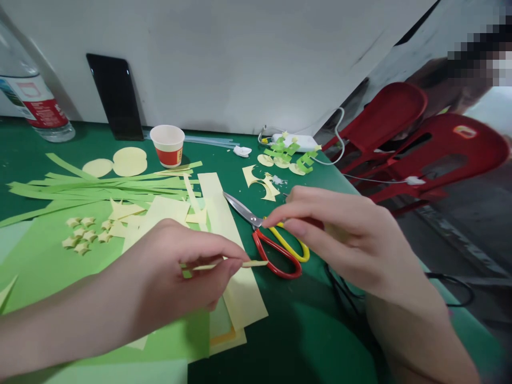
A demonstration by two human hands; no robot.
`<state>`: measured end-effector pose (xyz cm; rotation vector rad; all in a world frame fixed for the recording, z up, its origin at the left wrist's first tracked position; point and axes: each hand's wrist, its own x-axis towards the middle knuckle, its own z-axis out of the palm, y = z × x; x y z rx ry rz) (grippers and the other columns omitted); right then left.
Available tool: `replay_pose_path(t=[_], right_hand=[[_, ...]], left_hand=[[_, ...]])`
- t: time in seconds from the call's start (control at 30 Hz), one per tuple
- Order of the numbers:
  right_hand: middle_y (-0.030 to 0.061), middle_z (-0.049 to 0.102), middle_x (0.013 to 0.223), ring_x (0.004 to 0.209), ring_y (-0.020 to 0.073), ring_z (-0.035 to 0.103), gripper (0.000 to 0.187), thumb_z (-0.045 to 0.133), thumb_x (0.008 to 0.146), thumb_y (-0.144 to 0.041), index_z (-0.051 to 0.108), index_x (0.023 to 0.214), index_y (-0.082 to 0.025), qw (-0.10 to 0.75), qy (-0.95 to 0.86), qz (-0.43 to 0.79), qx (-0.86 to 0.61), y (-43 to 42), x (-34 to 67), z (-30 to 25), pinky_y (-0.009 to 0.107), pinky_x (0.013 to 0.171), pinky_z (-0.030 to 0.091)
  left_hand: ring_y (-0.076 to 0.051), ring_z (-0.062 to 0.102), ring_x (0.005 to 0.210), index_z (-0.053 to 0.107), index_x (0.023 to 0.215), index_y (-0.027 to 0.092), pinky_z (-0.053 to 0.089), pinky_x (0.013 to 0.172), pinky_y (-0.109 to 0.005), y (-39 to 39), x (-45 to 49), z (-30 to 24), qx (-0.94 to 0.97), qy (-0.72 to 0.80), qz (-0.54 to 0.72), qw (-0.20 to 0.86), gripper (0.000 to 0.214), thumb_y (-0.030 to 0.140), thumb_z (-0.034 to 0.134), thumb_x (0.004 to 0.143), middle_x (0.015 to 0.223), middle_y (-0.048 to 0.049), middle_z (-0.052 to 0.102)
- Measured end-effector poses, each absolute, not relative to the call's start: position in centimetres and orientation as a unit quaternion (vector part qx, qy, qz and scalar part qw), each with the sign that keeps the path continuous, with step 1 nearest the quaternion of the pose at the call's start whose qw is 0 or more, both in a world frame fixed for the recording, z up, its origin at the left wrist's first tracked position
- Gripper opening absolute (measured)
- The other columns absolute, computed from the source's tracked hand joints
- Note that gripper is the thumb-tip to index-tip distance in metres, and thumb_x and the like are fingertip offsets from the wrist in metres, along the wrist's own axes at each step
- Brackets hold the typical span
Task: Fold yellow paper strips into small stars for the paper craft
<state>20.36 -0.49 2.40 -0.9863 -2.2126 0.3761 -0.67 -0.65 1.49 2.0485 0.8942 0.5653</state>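
Observation:
My left hand (196, 266) pinches a narrow pale-yellow paper strip (254, 263) between thumb and forefinger, seen nearly edge-on; its other end is partly hidden in the palm. To the right, my right hand (340, 234) hovers by the scissors (282, 258), forefinger and thumb slightly apart with nothing visible between them. The scissors have one red and one yellow handle and lie on the table, blades pointing away to the left. Beneath my left hand are a long pale-yellow paper piece (228, 213) and green sheets (40, 266). Several small folded paper stars (82, 248) sit left of it.
Green paper strips (100, 186), yellow paper circles (130, 161) and a paper cup (168, 146) lie behind. A phone (116, 98) leans on the wall beside a water bottle (36, 96). Curled green paper pieces (284, 151) are near a white power strip (302, 142). Red chairs (432, 160) stand right.

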Motion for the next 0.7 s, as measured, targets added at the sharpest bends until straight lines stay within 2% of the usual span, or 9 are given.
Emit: replay_pose_path(t=[0.1,0.2,0.37,0.5,0.7], right_hand=[[0.0002,0.055,0.061,0.056,0.0093,0.051,0.014,0.054,0.083,-0.012,0.066,0.078,-0.017,0.306,-0.874,0.111,-0.360,-0.3,20.8,2.8,0.021,0.048,0.039],[0.0006,0.063,0.068,0.060,0.0108,0.057,0.012,0.060,0.079,-0.012,0.069,0.077,-0.021,0.350,-0.851,0.119,-0.373,-0.2,21.0,2.6,0.023,0.051,0.043],[-0.0011,0.064,0.067,0.060,0.0111,0.057,0.015,0.067,0.073,-0.007,0.070,0.074,-0.022,0.430,-0.810,0.195,-0.348,-0.7,20.7,2.2,0.026,0.053,0.045],[0.0008,0.065,0.070,0.064,0.0115,0.058,0.013,0.066,0.075,-0.007,0.070,0.076,-0.018,0.446,-0.819,0.201,-0.300,-1.2,20.4,2.2,0.028,0.057,0.047],[0.0006,0.065,0.071,0.063,0.0104,0.057,0.012,0.066,0.074,-0.007,0.068,0.076,-0.019,0.447,-0.820,0.211,-0.288,-1.1,19.9,1.8,0.026,0.054,0.047]], left_hand=[[-0.005,0.044,0.039,0.069,0.075,0.016,0.031,0.040,-0.014,-0.6,-0.9,1.4,0.845,0.332,0.259,0.331,0.023,0.014,0.047,0.081,0.045,0.0043,0.056],[-0.005,0.046,0.041,0.068,0.075,0.018,0.031,0.041,-0.014,-0.6,-0.9,1.4,0.856,0.331,0.269,0.291,0.022,0.013,0.048,0.081,0.049,0.0043,0.059],[-0.004,0.050,0.045,0.066,0.085,0.022,0.034,0.042,-0.011,-0.5,-0.9,1.5,0.839,0.327,0.300,0.314,0.019,0.009,0.054,0.079,0.054,0.0070,0.060],[-0.004,0.051,0.047,0.066,0.087,0.020,0.038,0.045,-0.010,-0.5,-0.9,1.8,0.834,0.310,0.305,0.340,0.018,0.008,0.054,0.081,0.056,0.0065,0.061],[-0.004,0.050,0.046,0.066,0.086,0.021,0.037,0.045,-0.011,-0.6,-0.8,1.8,0.831,0.308,0.291,0.360,0.018,0.010,0.051,0.083,0.056,0.0062,0.061]])
